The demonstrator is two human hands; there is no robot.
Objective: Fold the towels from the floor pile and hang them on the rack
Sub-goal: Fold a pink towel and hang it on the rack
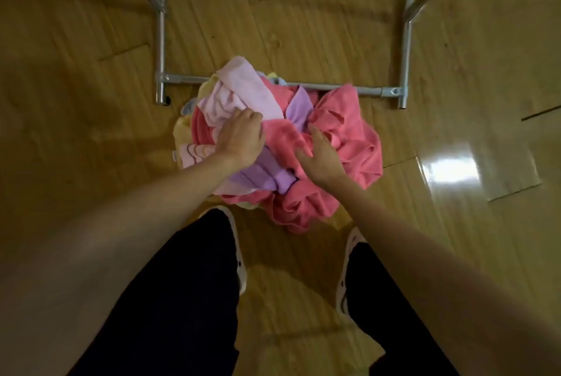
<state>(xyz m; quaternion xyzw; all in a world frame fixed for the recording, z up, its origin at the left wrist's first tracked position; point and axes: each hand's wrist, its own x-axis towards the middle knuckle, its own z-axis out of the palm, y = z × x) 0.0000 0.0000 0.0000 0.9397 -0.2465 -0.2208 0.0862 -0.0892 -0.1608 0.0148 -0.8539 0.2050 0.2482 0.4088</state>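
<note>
Left hand point(239, 138) grips pale pink towel point(233, 93); right hand point(318, 157) rests flat on pile point(349, 138).

No readable text, labels or numbers anywhere.

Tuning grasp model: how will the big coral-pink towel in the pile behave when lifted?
Likely floppy: the coral-pink towel lies in deep crumpled folds. It probably drags neighbours, since the purple towel overlaps it. Looks plush, so unlikely to slip from the right hand.
</note>
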